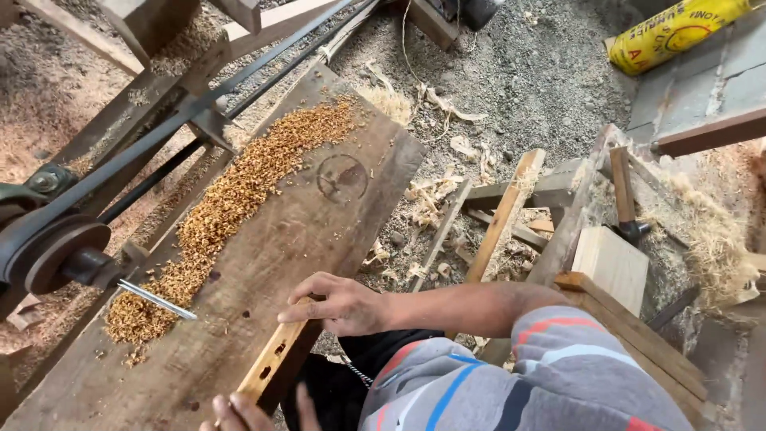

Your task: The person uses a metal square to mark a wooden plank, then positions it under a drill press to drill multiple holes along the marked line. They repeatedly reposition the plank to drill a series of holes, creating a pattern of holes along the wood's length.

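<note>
I see my right hand lying flat over the upper end of a narrow wooden strip with 2 slots cut in it, fingers loosely curled on it rather than clenched. My left hand shows only at the bottom edge, thumb and finger pinching the strip's near end. The strip rests along the near edge of a broad plank. A band of orange wood chips runs across the plank, and a thin metal bit juts from the belt-driven pulley at left.
</note>
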